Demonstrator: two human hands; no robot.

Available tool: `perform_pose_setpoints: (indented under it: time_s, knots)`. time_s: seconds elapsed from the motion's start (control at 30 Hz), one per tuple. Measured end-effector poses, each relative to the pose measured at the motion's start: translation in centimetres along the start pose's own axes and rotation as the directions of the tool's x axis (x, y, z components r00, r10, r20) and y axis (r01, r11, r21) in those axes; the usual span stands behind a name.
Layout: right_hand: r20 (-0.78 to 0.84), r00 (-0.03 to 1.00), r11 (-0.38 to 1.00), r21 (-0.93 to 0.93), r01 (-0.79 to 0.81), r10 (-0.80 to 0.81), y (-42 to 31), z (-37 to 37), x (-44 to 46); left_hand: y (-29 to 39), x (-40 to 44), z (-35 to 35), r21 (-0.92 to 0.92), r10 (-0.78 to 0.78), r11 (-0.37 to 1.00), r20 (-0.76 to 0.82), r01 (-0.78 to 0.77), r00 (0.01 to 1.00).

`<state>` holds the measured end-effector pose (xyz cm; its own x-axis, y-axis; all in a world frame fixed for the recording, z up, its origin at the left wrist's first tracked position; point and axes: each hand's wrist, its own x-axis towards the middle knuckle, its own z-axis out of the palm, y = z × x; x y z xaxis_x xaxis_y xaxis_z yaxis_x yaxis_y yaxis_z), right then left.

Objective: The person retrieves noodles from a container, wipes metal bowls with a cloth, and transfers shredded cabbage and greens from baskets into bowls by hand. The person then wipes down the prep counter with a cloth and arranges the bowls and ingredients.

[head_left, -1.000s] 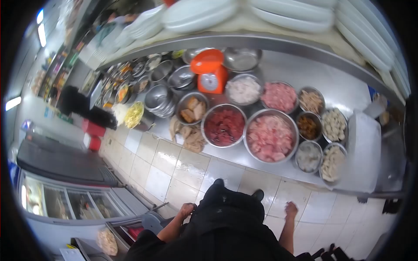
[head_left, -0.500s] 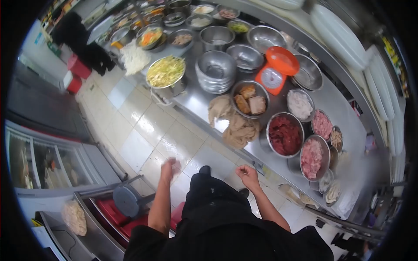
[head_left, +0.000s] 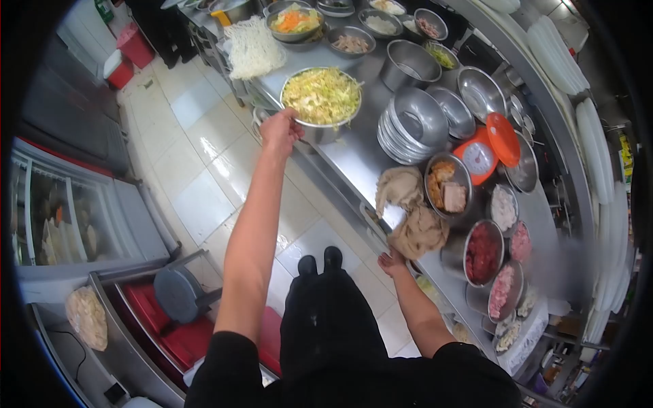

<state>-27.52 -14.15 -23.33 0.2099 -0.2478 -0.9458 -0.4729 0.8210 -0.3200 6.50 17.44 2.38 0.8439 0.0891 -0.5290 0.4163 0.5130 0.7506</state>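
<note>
My left hand [head_left: 279,132] is stretched forward to the near side of a metal pot [head_left: 320,133] heaped with shredded cabbage [head_left: 322,96]. Its fingers are curled closed at the pot's rim. The pot stands upright at the edge of the steel table. Lower down, my right hand [head_left: 392,262] hangs beside the table edge, fingers apart and holding nothing. Just above it lie crumpled brown cloths [head_left: 419,231]. Close to these cloths is a bowl with pieces of cooked meat [head_left: 453,196].
Stacked steel bowls [head_left: 408,136] and an orange scale [head_left: 477,158] stand on the table [head_left: 354,155]. Bowls of raw red meat [head_left: 481,253] are to the right. White noodles [head_left: 253,46] lie at the far end. A grey-lidded bin [head_left: 178,294] is at lower left.
My left hand has reached forward to the pot of cabbage and closed at its rim. My right hand has opened near the table edge. The view has shifted, bringing the pot closer.
</note>
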Motion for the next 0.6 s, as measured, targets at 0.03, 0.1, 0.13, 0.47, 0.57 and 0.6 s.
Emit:
perform_pose_setpoints:
  time_s: [0.03, 0.1, 0.13, 0.47, 0.57, 0.6]
  knots:
    - [-0.041, 0.999, 0.992, 0.121, -0.026, 0.031, 0.4, -0.7, 2.0, -0.1, 0.2, 0.3, 0.013, 0.014, 1.0, -0.002, -0.014, 1.0]
    - [0.159, 0.987, 0.95, 0.303, -0.071, 0.023, 0.8, -3.4, 7.4, -0.2, 0.9, 0.5, -0.035, 0.067, 0.997, -0.04, -0.069, 0.997]
    - [0.173, 0.984, 0.947, 0.308, -0.089, 0.037, 0.9, -3.5, 8.7, -0.3, 1.3, 0.7, -0.066, 0.029, 0.997, -0.063, -0.033, 0.998]
    - [0.27, 0.95, 0.792, 0.609, -0.042, -0.158, 0.3, -4.2, 13.7, -0.7, -8.1, -10.8, -0.178, 0.134, 0.971, -0.139, -0.158, 0.981]
    - [0.276, 0.947, 0.797, 0.604, -0.035, -0.167, 0.3, -4.6, 13.3, -2.7, -9.9, -17.9, -0.159, 0.201, 0.961, -0.153, -0.225, 0.968]
    - [0.275, 0.946, 0.801, 0.598, -0.029, -0.171, 0.2, -4.7, 13.1, -3.7, -10.5, -18.7, -0.164, 0.194, 0.961, -0.173, -0.222, 0.966]
